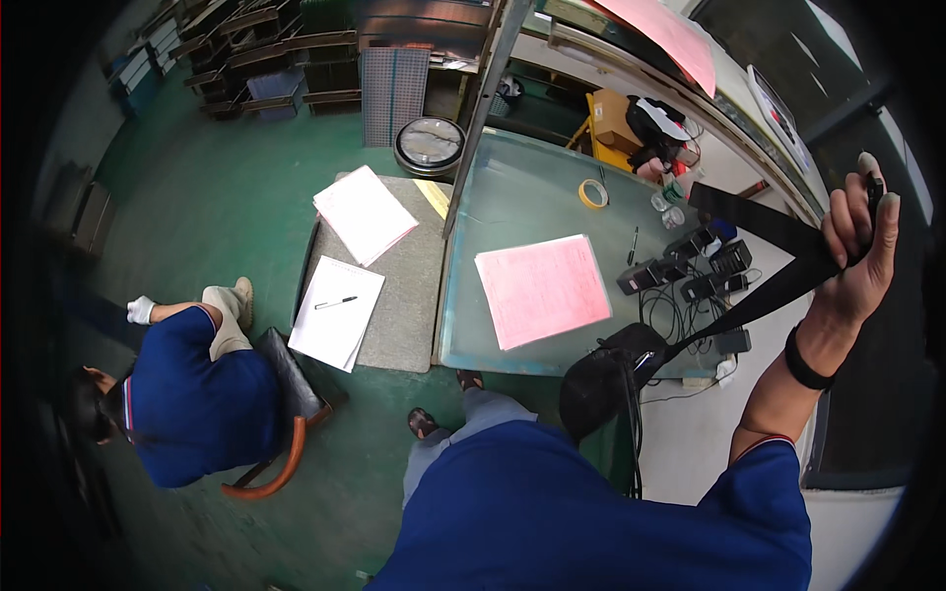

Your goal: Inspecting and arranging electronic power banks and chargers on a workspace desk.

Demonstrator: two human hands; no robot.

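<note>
The right hand (859,246), raised at the right, is closed around a flat, black, woven strap (778,258) that runs down to a rounded black bag (609,379) beside the glass-topped bench (532,197).

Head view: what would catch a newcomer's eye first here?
The right hand, raised at the right edge, grips a wide black strap that runs down to a black bag near the table's front edge. A pink sheet stack lies mid-table on the glass-topped table, and a seated person in blue is at lower left.
</note>
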